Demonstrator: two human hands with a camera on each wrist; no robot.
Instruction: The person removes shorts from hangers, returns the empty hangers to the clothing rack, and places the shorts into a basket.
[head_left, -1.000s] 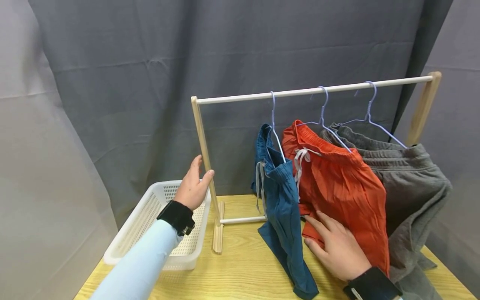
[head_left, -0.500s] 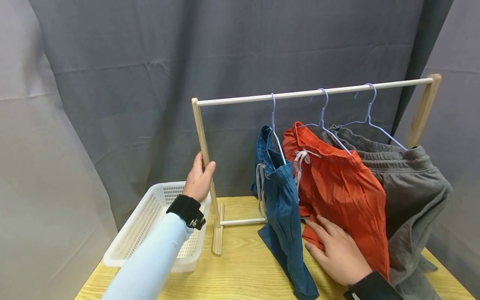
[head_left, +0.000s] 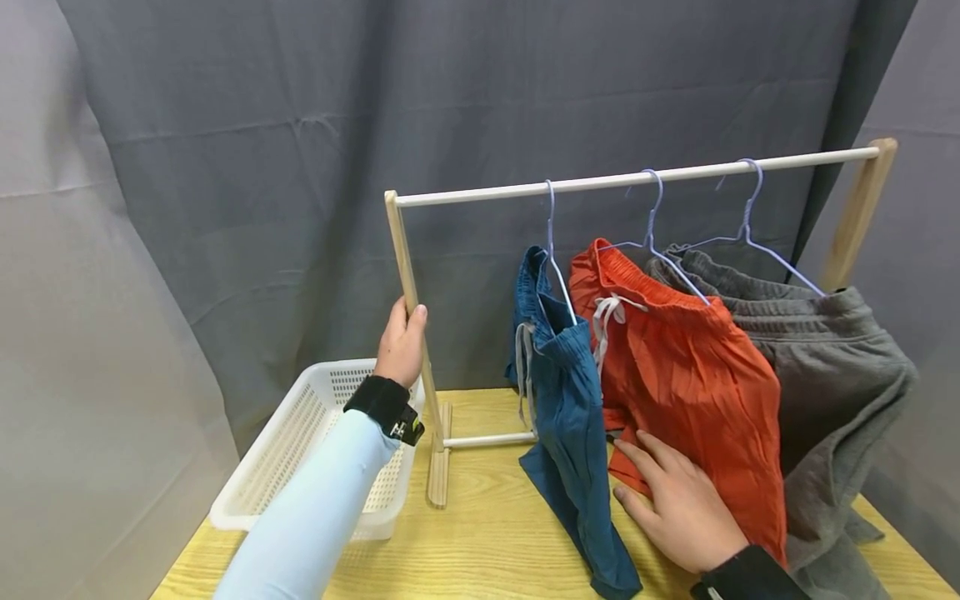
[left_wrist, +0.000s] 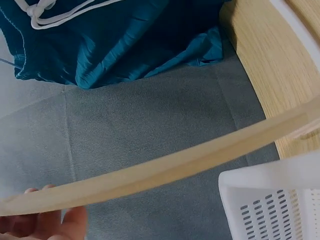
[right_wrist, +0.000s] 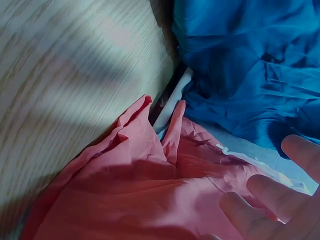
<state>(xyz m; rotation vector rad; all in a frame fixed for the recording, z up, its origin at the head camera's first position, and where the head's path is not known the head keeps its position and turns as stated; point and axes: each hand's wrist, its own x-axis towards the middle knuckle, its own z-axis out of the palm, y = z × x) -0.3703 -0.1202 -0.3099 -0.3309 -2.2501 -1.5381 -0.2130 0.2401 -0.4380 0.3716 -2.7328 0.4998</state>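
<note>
My left hand grips the left wooden post of a small clothes rack, thumb on the near side. In the left wrist view, its fingertips show at the lower left against the post. The right hand lies with fingers spread at the lower part of a pair of red shorts, which hang from a lilac wire hanger. In the right wrist view, those extended fingers are over the red cloth, holding nothing. Blue pants hang just left of the red shorts.
Grey sweatpants hang at the right end of the rack's white top rail. A white perforated basket stands left of the rack on the wooden table. Grey cloth hangs behind.
My left hand has moved from beside the post to a grip on it, fingers closing around the wood. The right hand stays nearly in place. The clothes hang as before.
</note>
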